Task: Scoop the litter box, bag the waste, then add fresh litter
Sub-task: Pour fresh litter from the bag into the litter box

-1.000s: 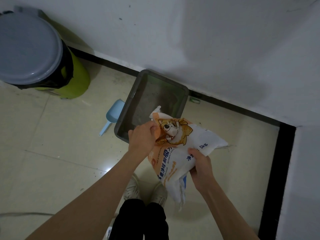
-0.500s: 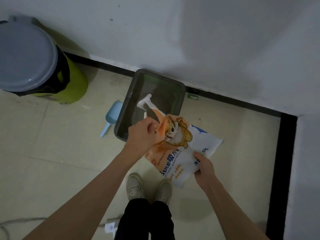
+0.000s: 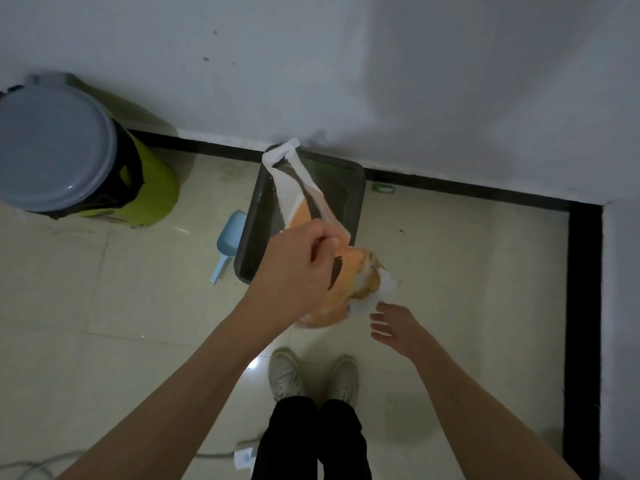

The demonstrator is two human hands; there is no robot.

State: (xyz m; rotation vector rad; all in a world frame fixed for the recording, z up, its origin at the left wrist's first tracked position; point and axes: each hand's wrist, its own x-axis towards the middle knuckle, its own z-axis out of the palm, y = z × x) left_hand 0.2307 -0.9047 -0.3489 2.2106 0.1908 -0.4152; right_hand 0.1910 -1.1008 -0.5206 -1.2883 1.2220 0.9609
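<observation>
Since the earlier frame the right hand (image 3: 394, 327) has let go of the litter bag (image 3: 301, 199) and now hangs just below it with fingers spread and holding nothing, while the bag has swung up into a long strip. The left hand (image 3: 298, 268) at frame centre grips the bag's middle; its white end reaches up over the tray (image 3: 353, 202), its crumpled orange end bunches under the fist. A lidded green bin (image 3: 79, 161) stands upper left. A blue scoop (image 3: 228, 240) lies on the floor, touching the tray's left side. Shoes (image 3: 311, 375) stand on pale tiles (image 3: 121, 306); grey walls (image 3: 381, 64) meet a black skirting (image 3: 485, 190).
</observation>
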